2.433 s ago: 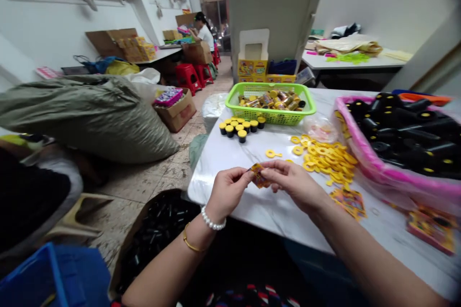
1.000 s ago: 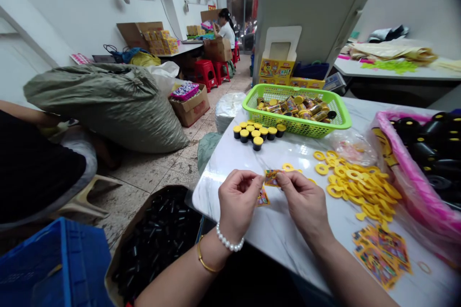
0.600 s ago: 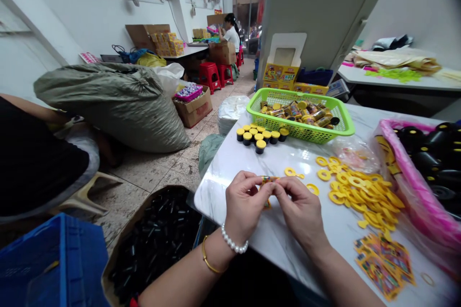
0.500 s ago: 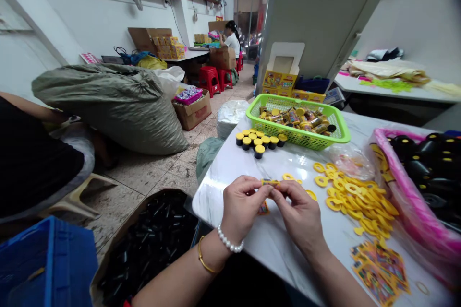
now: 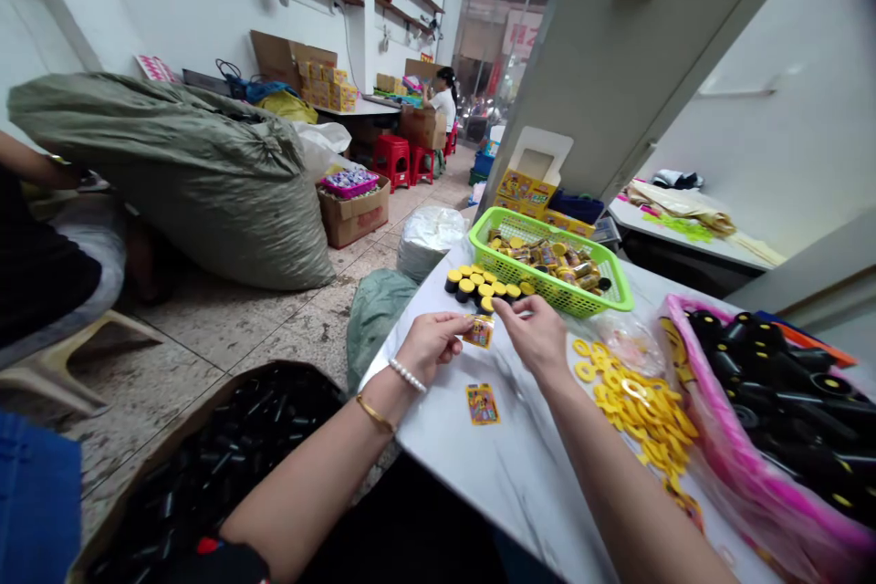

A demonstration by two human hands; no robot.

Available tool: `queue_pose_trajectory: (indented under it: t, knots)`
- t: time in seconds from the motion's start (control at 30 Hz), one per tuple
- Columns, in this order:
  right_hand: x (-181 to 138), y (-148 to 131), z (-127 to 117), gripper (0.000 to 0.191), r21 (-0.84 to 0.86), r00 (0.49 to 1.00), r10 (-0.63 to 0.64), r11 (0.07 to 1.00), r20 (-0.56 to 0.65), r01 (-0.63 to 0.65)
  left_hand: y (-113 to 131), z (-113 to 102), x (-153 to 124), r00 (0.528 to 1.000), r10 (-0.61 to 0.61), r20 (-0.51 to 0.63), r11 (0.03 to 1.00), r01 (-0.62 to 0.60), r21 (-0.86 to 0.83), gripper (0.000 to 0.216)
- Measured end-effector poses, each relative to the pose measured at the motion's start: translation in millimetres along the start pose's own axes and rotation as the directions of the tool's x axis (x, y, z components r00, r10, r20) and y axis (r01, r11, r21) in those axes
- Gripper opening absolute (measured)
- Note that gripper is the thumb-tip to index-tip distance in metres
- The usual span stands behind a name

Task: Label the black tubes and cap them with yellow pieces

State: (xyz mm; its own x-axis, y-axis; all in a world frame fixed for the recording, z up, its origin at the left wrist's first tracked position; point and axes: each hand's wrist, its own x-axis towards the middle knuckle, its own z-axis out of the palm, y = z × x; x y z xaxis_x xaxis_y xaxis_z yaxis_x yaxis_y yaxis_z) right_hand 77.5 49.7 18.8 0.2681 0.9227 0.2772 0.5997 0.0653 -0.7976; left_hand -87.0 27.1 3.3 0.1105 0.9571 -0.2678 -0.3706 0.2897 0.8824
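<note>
My left hand [image 5: 431, 342] pinches a small orange and yellow sticker [image 5: 478, 331] by its left edge, above the white marble table [image 5: 520, 474]. My right hand [image 5: 537, 335] is just right of the sticker, fingers curled with thumb and forefinger near its right edge; whether they touch it is unclear. A second sticker [image 5: 483, 403] lies flat on the table below my hands. A cluster of small black pots with yellow lids [image 5: 480, 286] stands just beyond my hands.
A green basket [image 5: 556, 294] of labelled pots stands behind the cluster. Yellow rings [image 5: 643, 401] lie right of my hands, then a pink-rimmed bin [image 5: 725, 465] of black tubes. A box of black tubes [image 5: 225, 456] sits on the floor at left, a big grey sack [image 5: 171, 173] beyond. A person [image 5: 446, 100] sits far back.
My hands have moved up and away from me toward the pots. My right hand has loosened from the sticker. A second sticker now shows flat on the table. The view has tilted up.
</note>
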Motion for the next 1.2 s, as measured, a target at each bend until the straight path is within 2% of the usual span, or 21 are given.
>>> queue_pose_trajectory:
  t: [0.1, 0.2, 0.3, 0.4, 0.47, 0.6, 0.67, 0.83, 0.97, 1.07, 1.13, 1.2]
  knots:
    - [20, 0, 27, 0.034, 0.002, 1.000, 0.005, 1.000, -0.018, -0.005, -1, -6, 0, 0.996, -0.067, 0.064, 0.995, 0.071, -0.064, 0.020]
    - [24, 6, 36, 0.026, 0.079, 0.999, 0.027, 0.997, -0.020, -0.026, -1, -13, 0, 0.988, -0.121, 0.098, 0.982, 0.134, -0.136, 0.016]
    - [20, 12, 21, 0.032, 0.227, 0.998, 0.057, 0.972, 0.030, -0.062, -1, -18, 3, 0.982, -0.156, 0.102, 0.959, 0.176, -0.224, 0.007]
    - [12, 12, -3, 0.039, 0.398, 0.986, 0.057, 0.910, 0.159, -0.117, -1, -20, 7, 0.976, -0.185, 0.116, 0.932, 0.212, -0.294, 0.003]
    - [4, 9, -13, 0.037, 0.511, 0.966, 0.044, 0.842, 0.255, -0.173, -1, -20, 9, 0.972, -0.196, 0.127, 0.919, 0.227, -0.322, 0.004]
    - [-14, 7, -15, 0.031, 0.702, 0.890, 0.052, 0.595, 0.454, -0.393, -3, -17, 9, 0.969, -0.195, 0.153, 0.909, 0.237, -0.344, 0.006]
    - [-19, 8, -11, 0.029, 0.709, 0.873, 0.071, 0.554, 0.482, -0.437, -3, -16, 8, 0.969, -0.186, 0.165, 0.908, 0.234, -0.347, 0.009]
    - [-22, 13, -10, 0.031, 0.695, 0.910, 0.110, 0.611, 0.399, -0.378, -4, -14, 8, 0.970, -0.171, 0.171, 0.910, 0.222, -0.349, 0.010]
    - [-28, 8, -15, 0.034, 0.560, 0.953, 0.014, 0.807, 0.302, -0.189, -5, -15, 9, 0.967, -0.173, 0.187, 0.913, 0.229, -0.338, 0.008]
    - [-35, 1, -17, 0.031, 0.427, 0.956, -0.043, 0.900, 0.291, -0.090, -5, -15, 9, 0.972, -0.158, 0.172, 0.921, 0.208, -0.330, 0.005]
    - [-39, -2, -16, 0.029, 0.379, 0.954, -0.036, 0.922, 0.299, -0.084, -5, -14, 8, 0.979, -0.137, 0.149, 0.931, 0.179, -0.318, 0.007]
    - [-42, -3, -13, 0.031, 0.405, 0.950, 0.003, 0.904, 0.311, -0.135, -5, -12, 7, 0.986, -0.114, 0.125, 0.946, 0.146, -0.290, 0.006]
